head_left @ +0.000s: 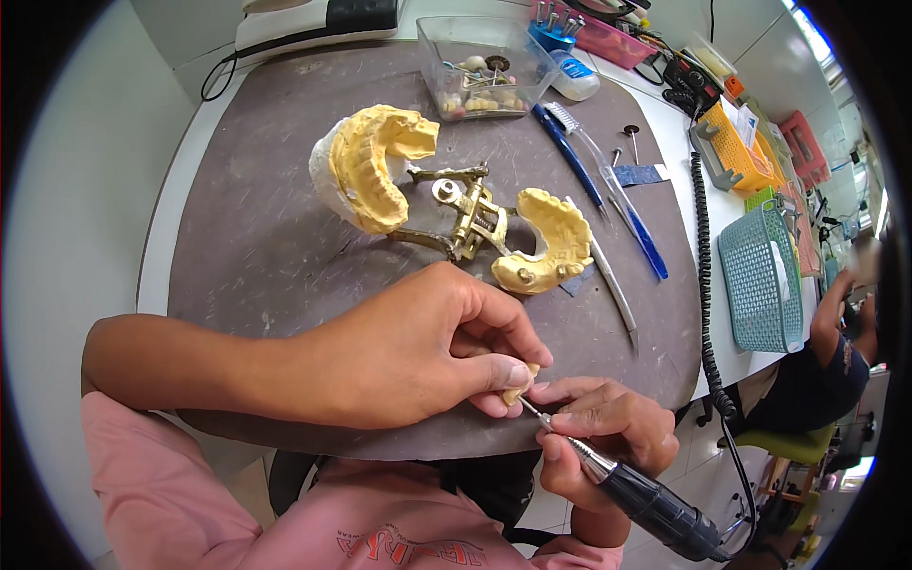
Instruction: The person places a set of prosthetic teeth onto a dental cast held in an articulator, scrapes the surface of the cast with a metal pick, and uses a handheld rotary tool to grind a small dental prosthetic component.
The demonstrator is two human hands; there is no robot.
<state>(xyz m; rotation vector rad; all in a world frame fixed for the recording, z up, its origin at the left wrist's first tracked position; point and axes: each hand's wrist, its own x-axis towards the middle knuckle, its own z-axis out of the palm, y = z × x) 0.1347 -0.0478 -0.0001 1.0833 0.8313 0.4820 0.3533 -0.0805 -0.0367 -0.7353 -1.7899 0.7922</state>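
Observation:
Between the thumb and fingers of my left hand [465, 347] is a small cream-yellow dental piece [518, 388], partly covered by the fingertips. My right hand [608, 427] grips a black and silver rotary handpiece [655, 503] near its metal nose. Its thin metal bur [534, 410] points up and left, its tip at the dental piece; whether it touches is too small to tell. Beyond my hands lies a brass articulator [470, 218], opened flat. One yellow plaster jaw model [375, 166] is on its left side, another yellow plaster jaw model [551, 242] on its right.
A clear plastic box [484, 81] with small parts stands at the back. Right of the models lie a blue pen-like tool [570, 157], a toothbrush [617, 190] and a slim knife [613, 285]. A coiled black cord [703, 275] runs past a teal basket [760, 275]. Another person [826, 370] sits far right.

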